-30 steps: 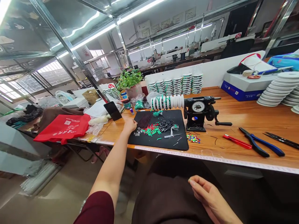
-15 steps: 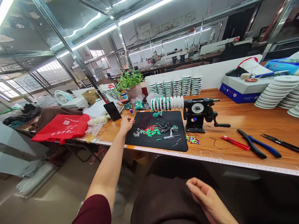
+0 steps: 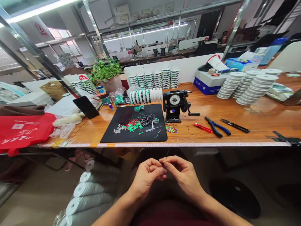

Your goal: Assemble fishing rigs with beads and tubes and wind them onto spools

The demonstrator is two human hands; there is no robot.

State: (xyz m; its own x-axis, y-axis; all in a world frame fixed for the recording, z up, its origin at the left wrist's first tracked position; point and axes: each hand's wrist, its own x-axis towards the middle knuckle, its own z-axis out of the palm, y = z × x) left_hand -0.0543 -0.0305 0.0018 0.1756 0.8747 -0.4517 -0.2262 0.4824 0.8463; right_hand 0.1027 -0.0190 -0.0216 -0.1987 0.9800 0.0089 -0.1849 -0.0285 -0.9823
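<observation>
My left hand (image 3: 148, 175) and my right hand (image 3: 180, 171) meet in front of the bench edge, above my lap. The fingers of both are closed, with the fingertips pinched close together. A thin dark strand (image 3: 167, 153) sticks up by my right fingertips. What my left fingers hold, if anything, is hidden. Beyond the hands lies a black mat (image 3: 110, 131) bearing a heap of green and red small tubes (image 3: 133, 125), black pieces (image 3: 148, 120), tiny silvery pieces (image 3: 117, 129) and a green bundle (image 3: 138, 108).
A hand-cranked winder (image 3: 175, 105) carries a row of white spools (image 3: 150, 95). Pliers (image 3: 215, 127), a red tool (image 3: 202, 127) and tweezers (image 3: 235, 125) lie rightward. Coloured beads (image 3: 171, 129) sit by the mat. A phone (image 3: 86, 107) leans leftward; white spool stacks (image 3: 256, 89) stand right.
My left hand has drawn back from the mat's left side to my lap. My right hand has moved in to meet it. The camera view has turned rightward.
</observation>
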